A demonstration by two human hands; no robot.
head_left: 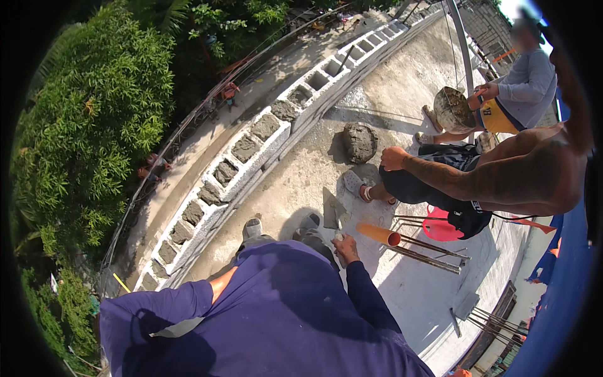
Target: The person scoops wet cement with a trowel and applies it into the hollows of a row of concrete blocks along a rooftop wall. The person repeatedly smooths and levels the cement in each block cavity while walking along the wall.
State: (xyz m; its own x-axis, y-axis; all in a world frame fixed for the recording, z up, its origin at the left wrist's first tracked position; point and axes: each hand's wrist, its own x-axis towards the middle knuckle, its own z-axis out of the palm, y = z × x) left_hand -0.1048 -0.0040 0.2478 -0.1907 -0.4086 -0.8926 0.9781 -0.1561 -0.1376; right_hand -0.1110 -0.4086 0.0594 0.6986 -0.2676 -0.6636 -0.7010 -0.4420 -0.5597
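Nearest is the dark purple shirt [270,314] of the person, and its left sleeve [157,305] bends at the lower left; the left hand is hidden, so I cannot tell its state. The right hand [346,249] is closed around the handle of a trowel [331,209], whose grey blade points away from the body, low over the concrete floor [270,195]. Just to the right of this hand lies an orange pipe [375,233]. Farther on, a mound of mortar [360,142] sits on the floor, near the curled hand [394,158] of a crouching co-worker. To the left runs a wall of hollow blocks [269,154], several cavities filled with mortar. Beyond the mound, another co-worker holds a bucket [453,110]. Past the wall are a road [182,166] and green trees [94,119].
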